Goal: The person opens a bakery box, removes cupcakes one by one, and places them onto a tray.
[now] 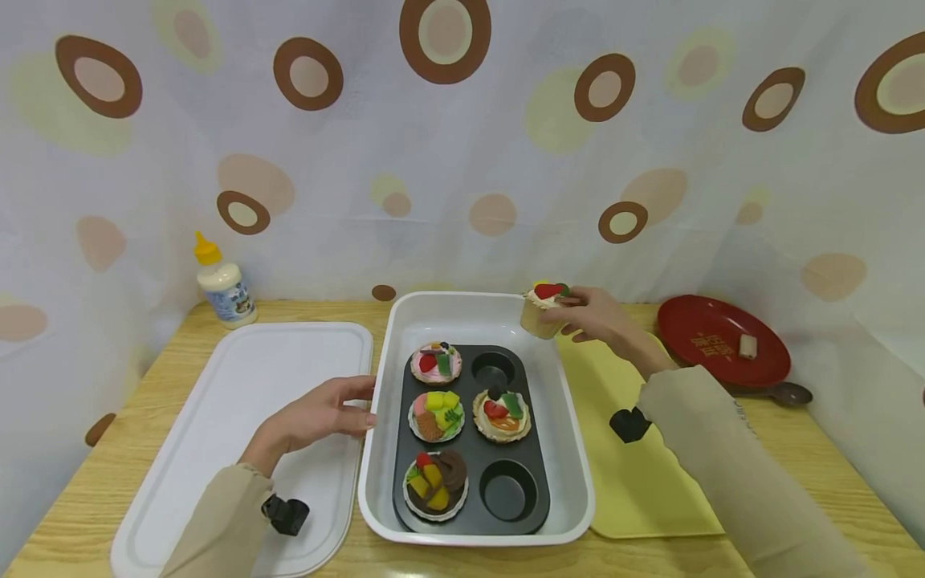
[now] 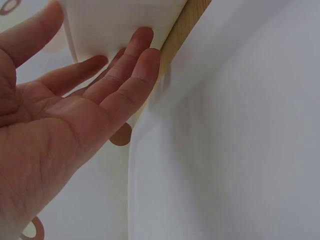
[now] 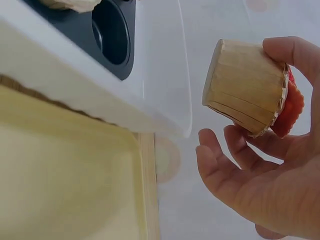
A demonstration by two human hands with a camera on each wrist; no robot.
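My right hand [image 1: 594, 315] pinches a toy cupcake [image 1: 540, 318] in a tan paper cup, with white cream and a red and green topping. It is held above the far right corner of a white plastic tub [image 1: 568, 417]. In the right wrist view, thumb and fingers grip the cupcake [image 3: 245, 82] near its top, base pointing away from the palm. My left hand [image 1: 325, 417] is at the tub's left rim, fingers loosely extended. Inside the tub lies a dark muffin tin [image 1: 473, 482] with several decorated tarts, among them a fruit-topped tart [image 1: 502, 415] in the right column.
A white lid-like tray [image 1: 253, 425] lies left of the tub, a yellow one [image 1: 636, 490] right of it. Behind stands a bottle with a yellow cap [image 1: 226, 285]. At the right are a red plate [image 1: 701, 321] holding a small beige block [image 1: 747, 346] and a dark spoon [image 1: 788, 393].
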